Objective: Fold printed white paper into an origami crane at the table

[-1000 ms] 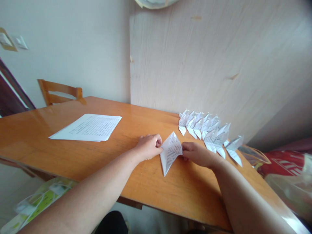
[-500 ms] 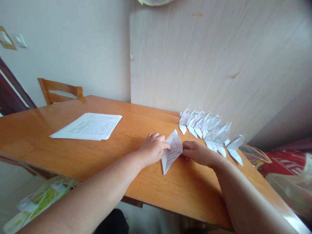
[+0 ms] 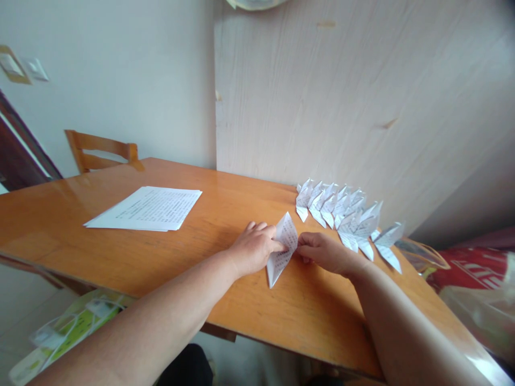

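Both hands met over a small kite-shaped piece of white printed paper (image 3: 282, 247), partly folded, lying on the glossy orange-brown wooden table (image 3: 120, 252) a little in from its near edge and toward the right end. The left hand (image 3: 254, 247) lay on the paper's left flap with fingers extended, pressing it flat against the table rather than gripping it. The right hand (image 3: 322, 252) had its fingertips pinched on the paper's right corner, holding that side in place. The narrow point of the paper aimed at the near edge, the wider top at the far edge.

Along the far right edge, against the pale wood-grain wall panel (image 3: 341, 107), stood a row of finished folded white paper shapes (image 3: 346, 214), overlapping one another and well apart from the hands. A flat stack of white printed sheets (image 3: 147, 208) lay toward the left end of the table, and a light wooden chair (image 3: 102, 150) stood beyond the far left corner.

To crease well here, it seemed best that the right hand keep the corner pinned so the layers stayed aligned, while the left fingers ran along the fold from the centre outward with even pressure, checking that the flap's edge met the middle line before flattening it hard.
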Demonstrator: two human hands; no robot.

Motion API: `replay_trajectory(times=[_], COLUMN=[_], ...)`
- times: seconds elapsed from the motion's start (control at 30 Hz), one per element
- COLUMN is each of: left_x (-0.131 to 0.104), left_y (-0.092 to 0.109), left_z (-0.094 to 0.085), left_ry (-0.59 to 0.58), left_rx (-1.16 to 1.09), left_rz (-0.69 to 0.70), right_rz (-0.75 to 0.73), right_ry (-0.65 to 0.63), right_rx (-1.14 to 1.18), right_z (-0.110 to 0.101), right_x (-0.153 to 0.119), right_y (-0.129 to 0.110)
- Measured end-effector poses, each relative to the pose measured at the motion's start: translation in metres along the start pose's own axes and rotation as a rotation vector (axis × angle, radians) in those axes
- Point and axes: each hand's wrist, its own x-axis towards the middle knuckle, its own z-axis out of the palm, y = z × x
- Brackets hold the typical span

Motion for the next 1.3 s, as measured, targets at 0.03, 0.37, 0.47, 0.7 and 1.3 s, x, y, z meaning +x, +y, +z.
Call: replay_trajectory(times=[0.03,0.37,0.47,0.7,1.3], left_x=[0.0000,0.0003,0.0001,-0.0001,0.0002], left_y=[0.0001,0.0003,0.0006,0.0017,0.0033], left_z=[-0.0001,-0.0009,-0.0017,-0.0040,-0.0041], left_ry=[-0.004,-0.051,-0.056,-0.065,-0.063], left_rx=[0.003,-0.006,-0.003,-0.022,-0.029], left_rz=[0.004,0.012,0.011,0.016,-0.008], right_rz=[0.001,0.016,0.031,0.012,-0.005], right_ry=[0.000,-0.005,-0.002,-0.018,0.041], right_rx=[0.005,0.009,0.005,-0.009,-0.080], right_z=[0.0005,0.0006,0.0000,-0.0001,0.0064], right_x=[-0.0001,0.0017,0.0020,0.0013,0.0033], right_y=[-0.0003,0.0061,0.0090,0.0037,0.0014])
